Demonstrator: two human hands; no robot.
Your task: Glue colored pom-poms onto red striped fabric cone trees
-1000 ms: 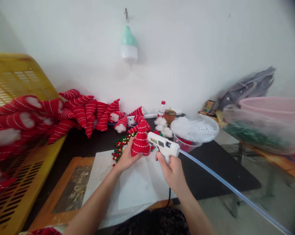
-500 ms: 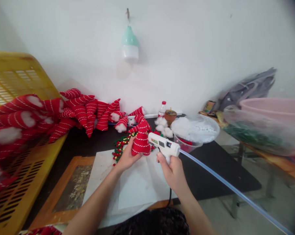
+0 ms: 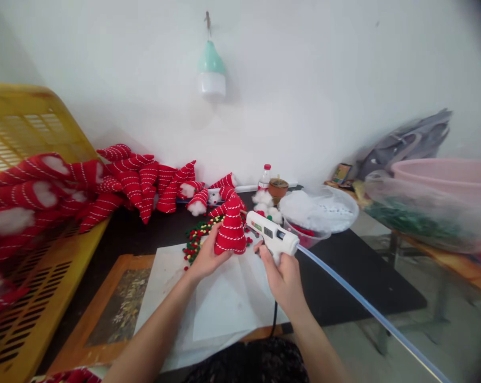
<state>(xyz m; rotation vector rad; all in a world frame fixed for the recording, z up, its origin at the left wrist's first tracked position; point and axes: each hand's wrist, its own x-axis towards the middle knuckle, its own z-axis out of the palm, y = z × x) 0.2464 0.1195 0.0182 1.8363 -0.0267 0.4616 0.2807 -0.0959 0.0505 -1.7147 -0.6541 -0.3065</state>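
My left hand (image 3: 209, 254) is closed round the lower left side of a red cone-shaped hat (image 3: 230, 234) with white stitched stripes, held upright above white paper (image 3: 224, 308). In my right hand (image 3: 283, 276) is a white hot glue gun (image 3: 273, 234), its nozzle pointing left toward the hat with a small gap between them. A long translucent glue stick (image 3: 356, 295) runs out of the gun's back to the lower right. Small red, green and yellow pompoms (image 3: 192, 244) lie behind my left hand, partly hidden by the hat.
On the left, a yellow crate (image 3: 75, 266) holds many stuffed red striped cones (image 3: 28, 197); more lie along the wall. Behind the gun are white fluffy balls (image 3: 263, 198), a bottle (image 3: 265, 178) and a clear bowl (image 3: 350, 207). A wooden-framed panel (image 3: 121, 306) lies front left.
My right hand has drawn the glue gun slightly to the right, so its nozzle is farther from the hat. The glue stick's far end has swung left. My left hand and the hat stay put.
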